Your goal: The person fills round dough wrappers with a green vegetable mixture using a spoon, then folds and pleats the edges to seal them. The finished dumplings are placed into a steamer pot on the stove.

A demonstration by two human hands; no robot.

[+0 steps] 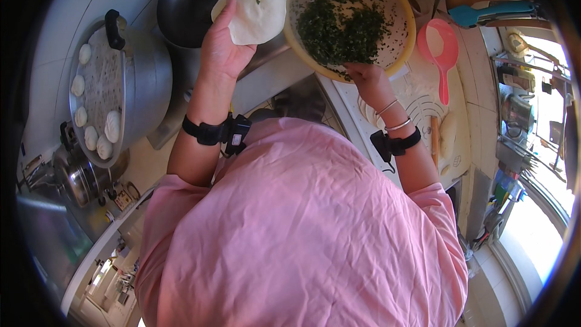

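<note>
A round, flat dough wrapper [261, 11] with a small green fleck on it lies over the fingers of my left hand [227, 47], the thumb resting on its edge. To its right is a large yellow-rimmed bowl [407, 32] of chopped green filling [336, 27]. My right hand [370, 81] reaches over the bowl's near rim, fingertips at the filling; whether they grip anything is hidden. Several pleated buns [112, 126] sit on the perforated steamer tray [102, 77] of a big metal pot [147, 86] at the left.
A black wok [186, 9] stands behind my left hand. Right of the bowl are a pink scoop [439, 50] with white powder, a wooden rolling pin [434, 138] and a long dough piece [449, 134] on a marked mat. Utensils, including a blue spatula [494, 11], lie at the upper right.
</note>
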